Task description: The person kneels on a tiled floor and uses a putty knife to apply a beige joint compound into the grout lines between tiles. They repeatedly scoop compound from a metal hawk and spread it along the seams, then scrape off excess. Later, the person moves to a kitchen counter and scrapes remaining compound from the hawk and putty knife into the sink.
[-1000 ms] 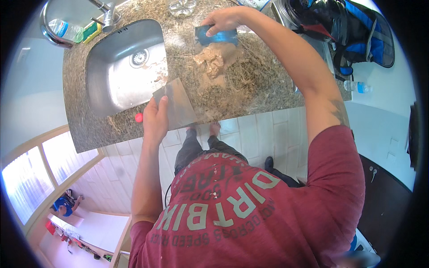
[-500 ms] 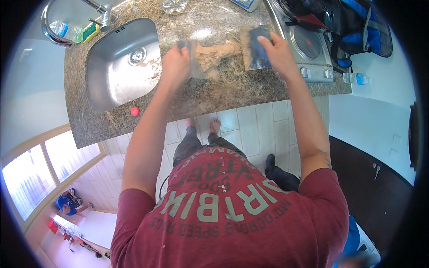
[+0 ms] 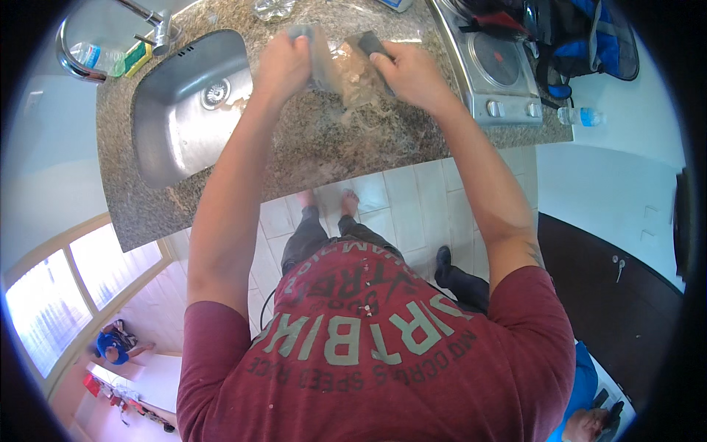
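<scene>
My left hand (image 3: pixel 286 65) is closed round a flat, greyish rectangular scraper (image 3: pixel 322 60), blurred and held upright with its face toward the right. My right hand (image 3: pixel 414 75) grips a second flat dark scraper (image 3: pixel 374 53), tilted, its thumb pressed along the near side. Between the two blades a wet, tan dough-like mass (image 3: pixel 356 79) lies on the speckled granite counter (image 3: pixel 317 158). Both scrapers stand close to this mass; whether their lower edges touch the stone I cannot tell. A pale smear spreads over the counter around it.
On the left is a steel sink (image 3: pixel 166 132) with a tap (image 3: pixel 163 33), a bottle (image 3: pixel 110 60) and a sponge (image 3: pixel 138 59). A hob (image 3: pixel 495 62), a black-and-blue bag (image 3: pixel 600 44) and a water bottle (image 3: pixel 582 116) are at the right. Two people are visible lower down.
My right hand has moved left, bringing its scraper up to the tan mass and turning it. The left scraper stays beside the mass. My left forearm now covers the small red round thing.
</scene>
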Motion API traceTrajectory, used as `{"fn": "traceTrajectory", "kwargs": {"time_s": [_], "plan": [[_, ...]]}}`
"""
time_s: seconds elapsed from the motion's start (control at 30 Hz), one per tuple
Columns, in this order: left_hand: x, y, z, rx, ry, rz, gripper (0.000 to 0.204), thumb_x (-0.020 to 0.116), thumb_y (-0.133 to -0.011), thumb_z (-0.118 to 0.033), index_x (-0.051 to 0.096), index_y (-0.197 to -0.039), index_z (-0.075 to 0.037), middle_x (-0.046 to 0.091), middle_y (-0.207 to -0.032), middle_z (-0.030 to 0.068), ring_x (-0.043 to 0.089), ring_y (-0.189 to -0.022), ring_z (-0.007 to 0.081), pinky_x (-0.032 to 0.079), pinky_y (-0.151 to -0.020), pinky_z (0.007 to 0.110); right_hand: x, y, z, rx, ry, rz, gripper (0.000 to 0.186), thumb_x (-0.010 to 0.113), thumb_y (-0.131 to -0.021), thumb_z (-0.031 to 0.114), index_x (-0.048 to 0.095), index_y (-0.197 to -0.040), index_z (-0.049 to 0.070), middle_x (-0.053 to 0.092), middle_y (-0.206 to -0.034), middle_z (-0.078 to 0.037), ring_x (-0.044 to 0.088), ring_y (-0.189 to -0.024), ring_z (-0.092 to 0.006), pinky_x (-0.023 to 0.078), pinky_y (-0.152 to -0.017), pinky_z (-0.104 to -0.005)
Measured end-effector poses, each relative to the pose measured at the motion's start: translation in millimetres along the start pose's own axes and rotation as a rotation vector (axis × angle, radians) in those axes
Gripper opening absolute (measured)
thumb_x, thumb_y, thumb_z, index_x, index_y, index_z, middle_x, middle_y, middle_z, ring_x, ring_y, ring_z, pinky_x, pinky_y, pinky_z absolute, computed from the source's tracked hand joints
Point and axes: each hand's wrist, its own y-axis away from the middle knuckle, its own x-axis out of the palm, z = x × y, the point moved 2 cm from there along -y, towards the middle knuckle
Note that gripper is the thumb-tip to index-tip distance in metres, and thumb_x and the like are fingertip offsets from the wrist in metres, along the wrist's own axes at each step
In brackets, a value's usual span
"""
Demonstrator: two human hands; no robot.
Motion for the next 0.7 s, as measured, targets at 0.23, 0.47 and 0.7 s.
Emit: {"fn": "traceTrajectory", "kwargs": {"time_s": [0.23,0.47,0.7], "plan": [[-17.6,57.9,59.8,-0.15,0.295,-0.007,0.044,0.051,-0.102,-0.031,0.063,-0.108,0.011,0.07,-0.092,0.0299,0.07,-0.091,0.0432,0.051,-0.085,0.048,5.7,41.4,56.0,-0.468,0.569,0.089,0.035,0.062,-0.09,0.013,0.072,-0.124,0.019,0.071,-0.106,-0.008,0.066,-0.1,-0.0291,0.053,-0.086,-0.0444],[0.8,107.5,67.5,-0.186,0.308,0.048,0.039,0.052,-0.103,-0.029,0.062,-0.105,0.009,0.069,-0.092,0.0294,0.068,-0.09,0.0435,0.05,-0.083,0.049,-1.0,12.7,37.3,-0.492,0.519,0.062,0.032,0.062,-0.09,0.011,0.075,-0.118,0.018,0.071,-0.104,-0.007,0.067,-0.098,-0.0303,0.055,-0.085,-0.0444],[8.5,113.0,80.9,-0.182,0.383,-0.009,0.039,0.053,-0.103,-0.03,0.061,-0.102,0.009,0.067,-0.093,0.0316,0.066,-0.093,0.0474,0.049,-0.085,0.05,-13.4,-3.1,40.2,-0.426,0.567,0.049,0.029,0.061,-0.09,0.011,0.077,-0.113,0.017,0.071,-0.101,-0.006,0.068,-0.097,-0.0298,0.056,-0.084,-0.0432]]}}
